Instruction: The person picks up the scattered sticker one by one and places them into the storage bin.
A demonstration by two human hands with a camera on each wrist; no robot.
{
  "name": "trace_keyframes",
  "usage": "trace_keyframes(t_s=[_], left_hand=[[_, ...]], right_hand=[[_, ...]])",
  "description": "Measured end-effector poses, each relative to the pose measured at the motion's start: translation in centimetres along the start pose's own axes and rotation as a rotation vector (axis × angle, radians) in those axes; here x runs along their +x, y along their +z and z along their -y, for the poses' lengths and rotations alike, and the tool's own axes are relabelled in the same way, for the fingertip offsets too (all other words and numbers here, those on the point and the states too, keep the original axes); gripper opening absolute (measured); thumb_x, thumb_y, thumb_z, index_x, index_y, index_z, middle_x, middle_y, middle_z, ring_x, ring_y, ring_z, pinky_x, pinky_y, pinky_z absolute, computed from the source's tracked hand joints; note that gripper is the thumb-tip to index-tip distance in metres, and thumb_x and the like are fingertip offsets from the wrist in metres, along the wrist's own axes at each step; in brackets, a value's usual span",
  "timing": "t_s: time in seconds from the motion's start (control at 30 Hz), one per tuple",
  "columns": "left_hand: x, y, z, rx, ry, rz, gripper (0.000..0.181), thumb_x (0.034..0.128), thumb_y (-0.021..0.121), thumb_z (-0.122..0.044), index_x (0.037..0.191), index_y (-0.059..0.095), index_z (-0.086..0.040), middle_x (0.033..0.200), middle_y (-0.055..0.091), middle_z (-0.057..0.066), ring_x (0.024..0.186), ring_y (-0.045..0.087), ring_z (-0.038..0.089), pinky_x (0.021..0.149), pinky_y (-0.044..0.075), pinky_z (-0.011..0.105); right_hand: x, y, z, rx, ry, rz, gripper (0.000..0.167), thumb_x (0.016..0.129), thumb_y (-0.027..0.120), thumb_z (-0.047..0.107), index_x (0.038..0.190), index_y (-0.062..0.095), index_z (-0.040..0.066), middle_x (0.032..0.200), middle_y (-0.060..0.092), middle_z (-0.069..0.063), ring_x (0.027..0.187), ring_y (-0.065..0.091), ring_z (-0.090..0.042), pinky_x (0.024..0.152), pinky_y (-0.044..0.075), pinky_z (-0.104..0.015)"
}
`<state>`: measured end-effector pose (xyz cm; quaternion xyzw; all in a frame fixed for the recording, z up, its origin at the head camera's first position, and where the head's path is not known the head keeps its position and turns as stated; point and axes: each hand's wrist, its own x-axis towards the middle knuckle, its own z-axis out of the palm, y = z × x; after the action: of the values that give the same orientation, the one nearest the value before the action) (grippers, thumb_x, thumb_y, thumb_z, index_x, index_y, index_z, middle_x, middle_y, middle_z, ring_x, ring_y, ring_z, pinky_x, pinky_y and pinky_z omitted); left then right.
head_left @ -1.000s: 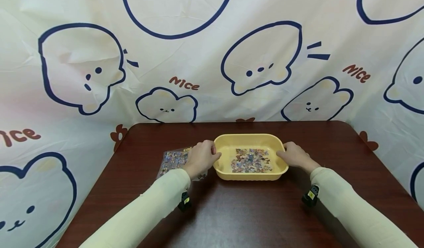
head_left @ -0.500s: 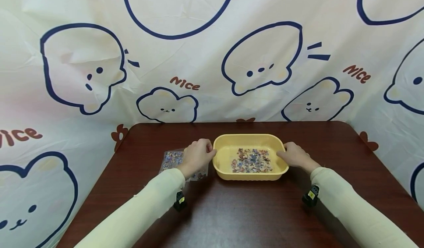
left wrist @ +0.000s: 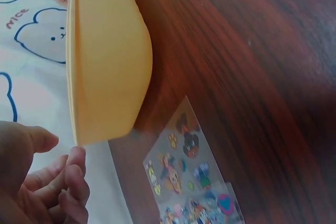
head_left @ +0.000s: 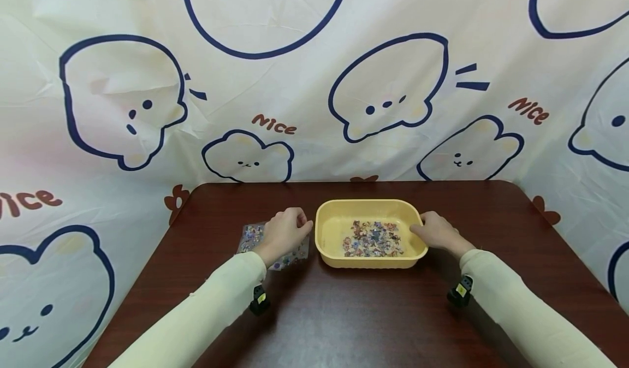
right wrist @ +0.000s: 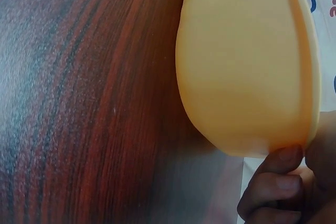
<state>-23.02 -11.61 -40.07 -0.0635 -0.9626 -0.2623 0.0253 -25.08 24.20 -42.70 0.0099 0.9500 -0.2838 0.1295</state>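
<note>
A yellow plastic basin (head_left: 329, 248) stands on the table with many small colourful pieces (head_left: 373, 239), like stickers, spread over its bottom. My right hand (head_left: 439, 230) pinches its right rim between thumb and fingers; the right wrist view shows those fingers (right wrist: 275, 187) under the rim. To the left of the basin hovers my left hand (head_left: 285, 231), holding nothing, its thumb and loosely bent fingers (left wrist: 73, 182) apart from the rim. Beneath that hand lies a clear plastic packet (head_left: 251, 237) with colourful cartoon pictures, partly hidden by the hand; the left wrist view shows its clear corner (left wrist: 181, 156).
The dark brown wooden table (head_left: 354, 313) extends in front of the basin and to both sides. A white cloth (head_left: 314, 84) printed with bear outlines hangs along the table's back and sides. Dark camera mounts (head_left: 460, 290) sit on both sleeves.
My left hand has let go of the basin's left rim and moved left, over the packet. The right hand keeps its hold; the basin has barely shifted.
</note>
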Motion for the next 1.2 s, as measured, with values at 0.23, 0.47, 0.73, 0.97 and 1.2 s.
trace_keyframes(t_s=[0.23, 0.47, 0.73, 0.97, 1.2], left_hand=[[0.0, -0.5, 1.4, -0.016, -0.005, 0.033, 0.019, 0.0974, 0.066, -0.03, 0.088, 0.067, -0.014, 0.069, 0.063, 0.0, 0.056, 0.054, 0.014, 0.047, 0.037, 0.026], [0.1, -1.0, 2.2, -0.021, -0.013, 0.071, 0.019, 0.0981, 0.065, -0.03, 0.09, 0.068, -0.013, 0.07, 0.064, 0.001, 0.057, 0.053, 0.015, 0.049, 0.037, 0.027], [0.5, -1.2, 3.6, 0.003, -0.01, 0.11, 0.014, 0.0927, 0.072, -0.021, 0.1, 0.068, -0.01, 0.093, 0.073, 0.005, 0.072, 0.063, 0.015, 0.062, 0.05, 0.03], [0.6, -1.3, 4.4, 0.017, -0.022, 0.131, 0.02, 0.0885, 0.076, -0.014, 0.106, 0.068, -0.007, 0.101, 0.073, 0.007, 0.079, 0.065, 0.016, 0.067, 0.052, 0.032], [0.5, -1.5, 5.0, 0.061, -0.019, 0.149, 0.024, 0.088, 0.078, -0.017, 0.108, 0.068, -0.008, 0.106, 0.072, 0.007, 0.082, 0.065, 0.017, 0.071, 0.053, 0.036]], right_hand=[[0.1, 0.1, -0.1, 0.008, -0.003, -0.002, 0.042, 0.1, 0.051, 0.025, 0.123, 0.061, -0.009, 0.075, 0.069, -0.008, 0.058, 0.066, -0.012, 0.055, 0.051, -0.029], [0.2, 0.2, -0.2, 0.004, 0.001, -0.008, 0.041, 0.1, 0.051, 0.025, 0.121, 0.062, -0.008, 0.076, 0.068, -0.008, 0.059, 0.065, -0.012, 0.055, 0.051, -0.029], [0.4, 0.3, -0.4, 0.0, 0.003, -0.012, 0.043, 0.1, 0.051, 0.026, 0.124, 0.061, -0.008, 0.076, 0.069, -0.008, 0.059, 0.065, -0.012, 0.055, 0.051, -0.029], [0.4, 0.3, -0.4, 0.003, 0.002, -0.01, 0.04, 0.099, 0.052, 0.026, 0.119, 0.063, -0.007, 0.075, 0.068, -0.007, 0.059, 0.065, -0.013, 0.055, 0.051, -0.029], [0.4, 0.4, -0.4, -0.003, 0.005, -0.015, 0.041, 0.099, 0.052, 0.026, 0.12, 0.062, -0.008, 0.075, 0.067, -0.007, 0.059, 0.065, -0.012, 0.055, 0.05, -0.029]])
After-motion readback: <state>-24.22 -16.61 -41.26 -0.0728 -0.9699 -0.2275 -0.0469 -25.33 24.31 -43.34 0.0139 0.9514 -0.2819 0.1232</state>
